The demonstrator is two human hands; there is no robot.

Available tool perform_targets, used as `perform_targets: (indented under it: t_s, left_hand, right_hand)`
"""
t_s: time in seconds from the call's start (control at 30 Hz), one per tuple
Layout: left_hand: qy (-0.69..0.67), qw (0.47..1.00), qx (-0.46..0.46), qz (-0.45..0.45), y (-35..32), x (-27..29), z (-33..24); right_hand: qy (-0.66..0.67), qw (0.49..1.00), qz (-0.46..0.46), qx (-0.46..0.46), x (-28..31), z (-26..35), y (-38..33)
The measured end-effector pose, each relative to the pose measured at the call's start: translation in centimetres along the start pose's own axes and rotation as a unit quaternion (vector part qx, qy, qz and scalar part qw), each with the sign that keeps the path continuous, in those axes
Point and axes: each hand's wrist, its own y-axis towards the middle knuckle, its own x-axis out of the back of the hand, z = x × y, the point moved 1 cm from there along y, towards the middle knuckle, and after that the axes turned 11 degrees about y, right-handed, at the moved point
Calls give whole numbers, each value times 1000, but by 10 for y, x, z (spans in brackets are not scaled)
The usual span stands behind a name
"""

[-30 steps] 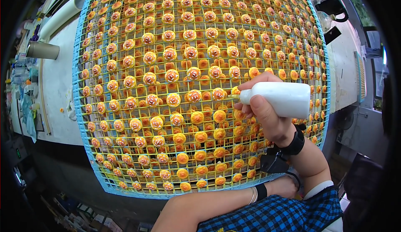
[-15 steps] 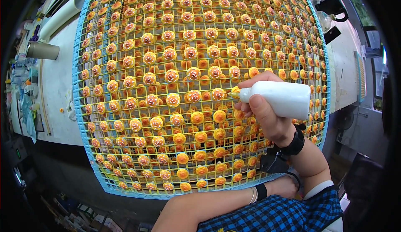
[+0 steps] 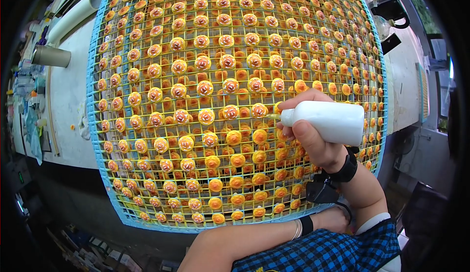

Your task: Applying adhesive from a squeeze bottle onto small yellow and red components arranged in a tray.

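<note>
My right hand (image 3: 318, 144) is closed round a white squeeze bottle (image 3: 333, 122) lying almost level. Its narrow yellowish nozzle points left, its tip beside a small orange-yellow flower-shaped piece (image 3: 259, 110) with white marks. Rows of such pieces sit on a yellow wire grid rack (image 3: 221, 162) with a light-blue edge. Those to the upper left bear white dabs; several near the front and right, like this plain orange piece (image 3: 233, 137), have none. My left forearm crosses below the rack, and my left hand (image 3: 333, 220) rests by my right elbow, its fingers mostly hidden.
More orange pieces show through the grid on a lower layer. At left, a pale table (image 3: 71, 140) carries a white tube (image 3: 78, 15), a grey-brown cylinder (image 3: 51, 56) and assorted clutter. To the right stands another pale bench (image 3: 404, 76) with a black device (image 3: 389, 10).
The nozzle tip has tilted slightly and sits a little lower in view beside the same flower-shaped piece. The rack has shifted slightly in the picture. My left hand stays put.
</note>
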Motion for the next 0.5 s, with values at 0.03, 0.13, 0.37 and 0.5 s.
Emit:
perform_targets:
  t_s: [0.03, 0.13, 0.37, 0.5]
  left_hand:
    - [2, 1000, -1, 1, 0, 1, 0]
    - [9, 1000, -4, 3, 0, 0, -1]
    - [7, 1000, 4, 5, 1, 2, -1]
    - [5, 1000, 10, 8, 1, 3, 0]
  right_hand:
    - [-4, 1000, 0, -6, 0, 0, 0]
    - [-8, 1000, 0, -16, -1, 1, 0]
    - [-12, 1000, 1, -19, -1, 1, 1]
    - [-11, 1000, -1, -23, -1, 1, 0]
